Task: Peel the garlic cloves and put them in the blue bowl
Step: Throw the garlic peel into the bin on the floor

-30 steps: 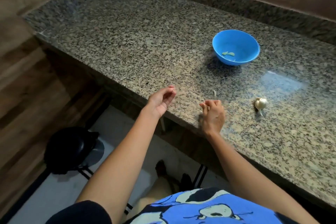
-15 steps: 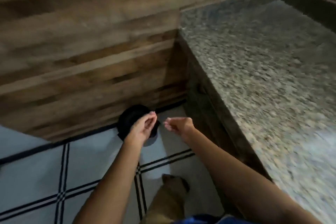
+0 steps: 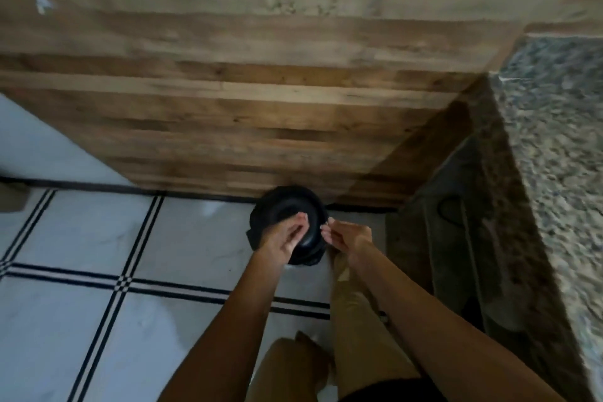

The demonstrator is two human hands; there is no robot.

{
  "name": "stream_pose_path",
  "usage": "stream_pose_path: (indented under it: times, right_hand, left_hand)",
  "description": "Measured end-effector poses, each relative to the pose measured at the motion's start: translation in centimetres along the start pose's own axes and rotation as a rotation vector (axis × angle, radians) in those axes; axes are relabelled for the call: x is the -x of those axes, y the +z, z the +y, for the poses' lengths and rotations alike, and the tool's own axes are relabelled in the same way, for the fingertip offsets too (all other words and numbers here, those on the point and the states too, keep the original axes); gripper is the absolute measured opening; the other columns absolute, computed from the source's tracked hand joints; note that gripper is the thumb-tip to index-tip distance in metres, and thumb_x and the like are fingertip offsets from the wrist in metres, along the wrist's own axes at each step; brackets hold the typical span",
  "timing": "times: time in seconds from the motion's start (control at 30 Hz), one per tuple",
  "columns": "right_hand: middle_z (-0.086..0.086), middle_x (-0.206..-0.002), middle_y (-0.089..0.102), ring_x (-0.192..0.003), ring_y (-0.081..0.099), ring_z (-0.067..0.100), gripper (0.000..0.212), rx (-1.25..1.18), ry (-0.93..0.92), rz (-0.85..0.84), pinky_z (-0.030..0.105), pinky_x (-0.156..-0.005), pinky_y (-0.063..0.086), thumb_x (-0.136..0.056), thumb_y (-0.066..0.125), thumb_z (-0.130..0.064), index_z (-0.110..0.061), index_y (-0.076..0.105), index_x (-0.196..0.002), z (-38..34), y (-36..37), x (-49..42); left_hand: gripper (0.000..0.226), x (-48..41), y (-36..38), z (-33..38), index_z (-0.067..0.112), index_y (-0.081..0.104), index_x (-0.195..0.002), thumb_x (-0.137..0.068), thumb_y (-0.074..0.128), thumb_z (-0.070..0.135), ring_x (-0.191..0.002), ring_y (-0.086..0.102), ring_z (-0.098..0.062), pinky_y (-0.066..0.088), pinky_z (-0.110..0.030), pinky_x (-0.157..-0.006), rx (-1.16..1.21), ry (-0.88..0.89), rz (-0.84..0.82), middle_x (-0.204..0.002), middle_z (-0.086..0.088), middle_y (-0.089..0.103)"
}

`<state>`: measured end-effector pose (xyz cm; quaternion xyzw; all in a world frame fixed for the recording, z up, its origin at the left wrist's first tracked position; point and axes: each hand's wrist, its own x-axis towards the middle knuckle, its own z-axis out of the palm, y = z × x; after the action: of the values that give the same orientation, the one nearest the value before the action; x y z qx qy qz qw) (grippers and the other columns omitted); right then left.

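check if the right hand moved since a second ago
Yes: the right hand went left off the granite counter, now above the black bin.

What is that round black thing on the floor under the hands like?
The round black container stands upright on the white tiled floor, against the foot of the wooden wall. Its top is open, with a wide rim round a darker hollow. It looks like plastic. The left hand and right hand overlap its near side; whether they touch it is unclear.

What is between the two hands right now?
Just a small gap between the left hand and the right hand. Through it, the head view shows the black bin on the floor below.
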<state>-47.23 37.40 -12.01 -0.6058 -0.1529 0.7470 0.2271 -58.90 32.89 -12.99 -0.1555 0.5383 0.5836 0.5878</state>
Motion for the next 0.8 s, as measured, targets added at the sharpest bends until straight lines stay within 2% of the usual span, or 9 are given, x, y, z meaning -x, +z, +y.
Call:
stream_pose_path:
  times: [0.17,0.27,0.33,0.4,0.5,0.57,0.63,0.7,0.8]
  right_hand:
    - [0.022,-0.091,0.064,-0.069,0.062,0.023,0.029,0.022,0.118,0.094,0.024,-0.062,0.055,-0.092,0.051,-0.004,0.016,0.053,-0.113,0.7,1.3,-4.4]
    - [0.026,-0.110,0.061,-0.081,0.062,0.026,0.028,0.054,0.127,0.098,0.028,-0.079,0.051,-0.090,0.054,-0.003,0.014,0.055,-0.112,1.1,0.5,-5.2]
    - [0.024,-0.101,0.063,-0.077,0.060,0.023,0.030,0.046,0.138,0.095,0.028,-0.079,0.049,-0.089,0.056,-0.003,0.014,0.055,-0.113,1.0,0.1,-5.3]
    - [0.021,-0.089,0.064,-0.066,0.059,0.019,0.031,0.039,0.151,0.082,0.026,-0.071,0.052,-0.089,0.056,-0.004,0.014,0.054,-0.114,0.8,0.1,-5.5]
    - [0.023,-0.098,0.064,-0.063,0.059,0.017,0.030,0.009,0.131,0.089,0.025,-0.066,0.053,-0.090,0.055,-0.004,0.015,0.054,-0.114,0.5,0.2,-6.2]
    - [0.020,-0.087,0.066,-0.059,0.061,0.017,0.031,-0.030,0.118,0.081,0.023,-0.061,0.054,-0.093,0.049,-0.005,0.016,0.051,-0.117,0.3,0.1,-7.3]
    - [0.014,-0.077,0.064,-0.063,0.061,0.016,0.031,-0.051,0.099,0.065,0.022,-0.069,0.054,-0.094,0.047,-0.004,0.014,0.050,-0.119,0.2,0.0,-8.6]
    - [0.015,-0.087,0.060,-0.069,0.058,0.017,0.024,-0.068,0.083,0.069,0.027,-0.084,0.050,-0.093,0.048,-0.002,0.012,0.053,-0.112,0.2,-0.5,-10.0]
    - [0.011,-0.084,0.058,-0.066,0.059,0.015,0.022,-0.034,0.064,0.097,0.026,-0.079,0.051,-0.094,0.048,-0.003,0.008,0.054,-0.112,0.1,-1.4,-12.2]
  left_hand:
    - [0.007,-4.2,-0.6,-0.6,-0.004,0.061,-0.082,-0.085,0.057,-0.009,-0.076,0.060,-0.016,0.057,-0.021,-0.057,0.036,-0.044,0.065,-0.066,-0.010,0.067]
    - [0.010,-5.1,-0.4,-0.8,-0.002,0.061,-0.080,-0.085,0.057,-0.010,-0.075,0.060,-0.016,0.057,-0.023,-0.055,0.077,-0.083,0.080,-0.059,-0.008,0.066]
    - [0.008,-5.4,-0.4,-0.8,-0.003,0.061,-0.081,-0.085,0.057,-0.008,-0.076,0.060,-0.016,0.057,-0.024,-0.058,0.114,-0.095,0.070,-0.062,-0.009,0.067]
    - [0.007,-5.5,-0.3,-0.9,-0.003,0.060,-0.082,-0.086,0.056,-0.007,-0.077,0.060,-0.016,0.057,-0.025,-0.067,0.145,-0.104,0.063,-0.074,-0.011,0.065]
    - [0.008,-6.0,0.1,-1.7,-0.002,0.060,-0.085,-0.088,0.054,-0.006,-0.081,0.061,-0.016,0.055,-0.027,-0.071,0.250,-0.098,0.032,-0.085,-0.012,0.062]
    - [0.008,-6.4,0.5,-2.3,-0.002,0.060,-0.089,-0.089,0.053,-0.004,-0.084,0.061,-0.016,0.055,-0.026,-0.073,0.324,-0.078,0.013,-0.089,-0.012,0.063]
    - [0.009,-7.1,1.0,-3.0,-0.001,0.060,-0.091,-0.090,0.052,-0.004,-0.085,0.061,-0.015,0.056,-0.028,-0.078,0.382,-0.073,0.011,-0.090,-0.011,0.063]
    - [0.010,-7.8,1.6,-3.6,-0.001,0.061,-0.090,-0.090,0.052,-0.005,-0.086,0.061,-0.015,0.054,-0.027,-0.079,0.403,-0.064,0.018,-0.091,-0.011,0.063]
    - [0.010,-9.5,2.1,-4.6,-0.001,0.062,-0.087,-0.089,0.053,-0.006,-0.083,0.063,-0.014,0.057,-0.022,-0.069,0.429,-0.070,0.040,-0.086,-0.010,0.066]
